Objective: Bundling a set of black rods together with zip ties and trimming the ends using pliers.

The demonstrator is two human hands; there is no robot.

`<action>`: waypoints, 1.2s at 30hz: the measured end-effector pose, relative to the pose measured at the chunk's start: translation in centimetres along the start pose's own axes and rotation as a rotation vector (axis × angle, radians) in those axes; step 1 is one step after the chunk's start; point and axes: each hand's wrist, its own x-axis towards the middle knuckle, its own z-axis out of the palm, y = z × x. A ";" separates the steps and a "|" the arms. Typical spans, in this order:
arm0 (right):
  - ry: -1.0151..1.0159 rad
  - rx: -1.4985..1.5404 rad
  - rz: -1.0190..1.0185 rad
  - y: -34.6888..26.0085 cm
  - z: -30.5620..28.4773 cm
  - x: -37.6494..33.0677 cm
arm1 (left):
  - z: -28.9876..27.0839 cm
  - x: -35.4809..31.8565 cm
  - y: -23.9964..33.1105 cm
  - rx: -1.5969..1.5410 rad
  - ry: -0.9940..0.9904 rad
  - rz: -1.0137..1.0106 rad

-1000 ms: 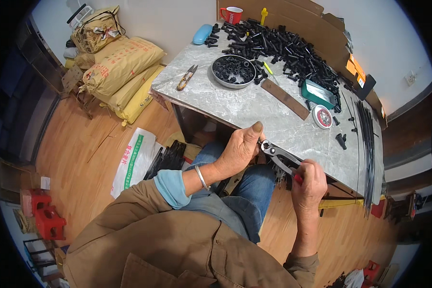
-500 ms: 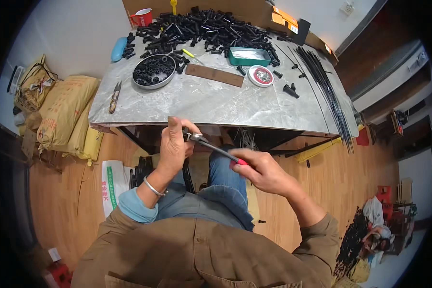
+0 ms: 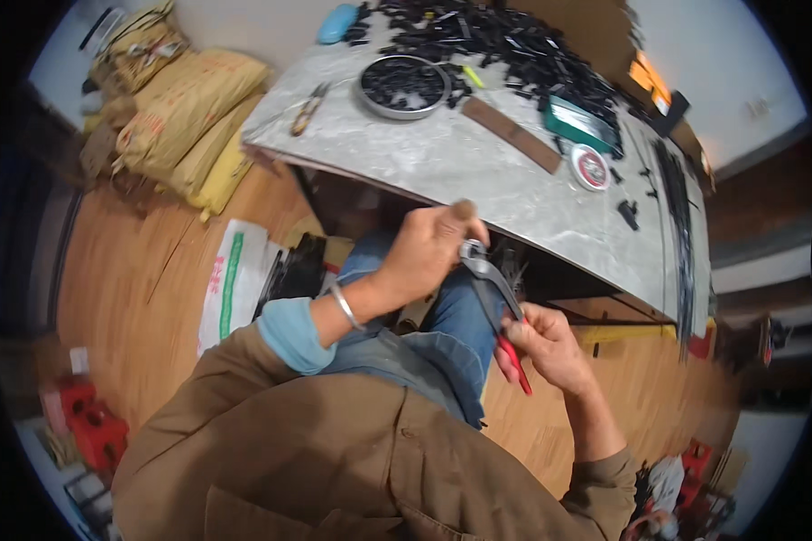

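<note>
Both of your hands work just below the near edge of the marble table (image 3: 478, 171), over your lap, with open wooden floor (image 3: 135, 270) to the left of the table and more floor under its right end. Your left hand (image 3: 429, 248) is curled shut at the table edge, thumb raised, its fingers closed around something small at the metal nose of the pliers (image 3: 494, 302); what it pinches is too small to tell. Your right hand (image 3: 550, 347) sits lower and further from the table, wrapped around the red handles of the pliers, which slant up from it toward the left hand. On the table, well clear of both hands, stand a round metal tray (image 3: 404, 86) of black parts, a heap of black pieces (image 3: 505, 41) behind it, a brown strip (image 3: 512, 135) and a small round tin (image 3: 590, 167). Left of the table lie stacked yellow sacks (image 3: 189, 117) and a white bag (image 3: 230, 279) on the floor.
</note>
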 end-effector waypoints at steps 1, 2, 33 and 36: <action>-0.076 0.122 0.017 0.5 0.3 0.3 | 0.1 -0.1 0.2 -0.043 -0.010 0.007; -0.237 0.204 -0.024 2.1 -0.4 0.7 | -0.1 0.0 -0.3 -0.023 -0.048 -0.031; -0.152 0.029 0.108 -0.5 1.5 1.4 | -2.1 0.0 -0.8 -0.080 -0.131 -0.138; -0.187 0.040 0.160 -0.3 0.7 1.4 | -2.0 0.0 -0.7 -0.097 -0.152 -0.141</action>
